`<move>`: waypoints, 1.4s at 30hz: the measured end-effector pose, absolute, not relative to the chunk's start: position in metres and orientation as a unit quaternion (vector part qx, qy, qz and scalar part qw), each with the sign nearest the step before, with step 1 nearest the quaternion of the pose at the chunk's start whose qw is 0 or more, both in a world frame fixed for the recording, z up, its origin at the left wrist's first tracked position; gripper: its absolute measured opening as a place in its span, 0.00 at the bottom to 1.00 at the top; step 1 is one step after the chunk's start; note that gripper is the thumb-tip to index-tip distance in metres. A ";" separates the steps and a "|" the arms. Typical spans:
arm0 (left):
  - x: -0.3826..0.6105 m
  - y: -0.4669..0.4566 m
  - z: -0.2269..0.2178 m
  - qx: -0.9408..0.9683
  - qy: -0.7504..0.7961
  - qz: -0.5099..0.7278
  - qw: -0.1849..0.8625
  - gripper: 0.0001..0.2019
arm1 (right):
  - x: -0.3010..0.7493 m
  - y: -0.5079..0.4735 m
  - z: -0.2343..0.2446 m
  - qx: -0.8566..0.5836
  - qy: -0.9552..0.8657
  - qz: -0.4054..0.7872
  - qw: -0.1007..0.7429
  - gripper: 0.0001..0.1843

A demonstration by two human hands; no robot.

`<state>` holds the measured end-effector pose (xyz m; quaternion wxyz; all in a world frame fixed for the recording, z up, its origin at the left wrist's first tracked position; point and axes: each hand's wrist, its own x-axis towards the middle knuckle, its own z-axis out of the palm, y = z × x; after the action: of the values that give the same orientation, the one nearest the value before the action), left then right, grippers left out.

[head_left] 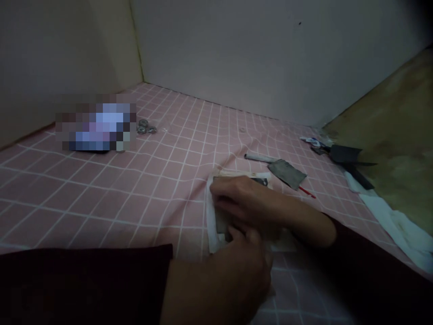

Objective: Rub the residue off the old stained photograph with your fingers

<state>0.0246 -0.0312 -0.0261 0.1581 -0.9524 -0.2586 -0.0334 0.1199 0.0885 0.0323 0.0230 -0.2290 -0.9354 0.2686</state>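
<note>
My right hand [241, 198], its fingers curled, is over a white paper sheet [211, 230] with a grey flat piece [221, 221] on it. Whatever its fingertips may hold is hidden beneath the hand. Closer to me, my left hand [241, 266] is bent over the near part of the same sheet, its fingers drawn together close to the grey piece. Too little shows to tell what is between them. A dark patch [260, 181] shows at the sheet's far edge, beyond the right hand.
Right of the sheet lie a grey rectangular scrap [287, 174], a pale tube [259, 158] and a thin red stick [307, 192]. Dark flat pieces [347, 154] and white paper [399, 225] lie along the right wall. Small metal rings [143, 124] sit beside a blurred-out bright screen [101, 126].
</note>
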 end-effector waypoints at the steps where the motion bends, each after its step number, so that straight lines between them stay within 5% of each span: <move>1: 0.025 -0.032 -0.026 -0.954 -0.256 -0.029 0.151 0.15 | 0.120 0.088 0.033 -0.207 -0.933 0.293 -0.007 0.12; 7: 0.025 -0.034 -0.028 -0.947 -0.273 -0.037 0.168 0.19 | 0.119 0.084 0.034 -0.246 -0.932 0.265 0.034 0.11; 12: 0.024 -0.034 -0.028 -0.955 -0.255 -0.020 0.152 0.18 | 0.116 0.083 0.036 -0.198 -0.921 0.332 -0.043 0.10; 16: 0.025 -0.033 -0.027 -0.950 -0.266 -0.023 0.162 0.17 | 0.117 0.085 0.035 -0.248 -0.929 0.274 0.020 0.12; 20: 0.025 -0.034 -0.027 -0.951 -0.267 -0.016 0.153 0.17 | 0.119 0.085 0.034 -0.189 -0.927 0.321 -0.044 0.10; 24: 0.025 -0.034 -0.027 -0.947 -0.268 -0.023 0.176 0.21 | 0.120 0.087 0.033 -0.258 -0.932 0.253 0.022 0.11; 29: 0.026 -0.032 -0.030 -0.947 -0.270 -0.033 0.171 0.23 | 0.120 0.086 0.034 -0.191 -0.928 0.319 -0.033 0.11; 33: 0.026 -0.031 -0.032 -0.948 -0.263 -0.042 0.176 0.21 | 0.119 0.083 0.038 -0.262 -0.928 0.263 0.016 0.12; 37: 0.025 -0.031 -0.030 -0.945 -0.269 -0.042 0.179 0.21 | 0.118 0.093 0.035 -0.199 -0.930 0.307 -0.044 0.11; 42: 0.025 -0.031 -0.028 -0.948 -0.260 -0.041 0.181 0.17 | 0.119 0.111 0.023 -0.271 -0.940 0.192 0.083 0.10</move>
<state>0.0250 -0.0309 -0.0280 0.1809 -0.9476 -0.2603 -0.0406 0.1187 0.1107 0.0234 0.0832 -0.2708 -0.9396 0.1923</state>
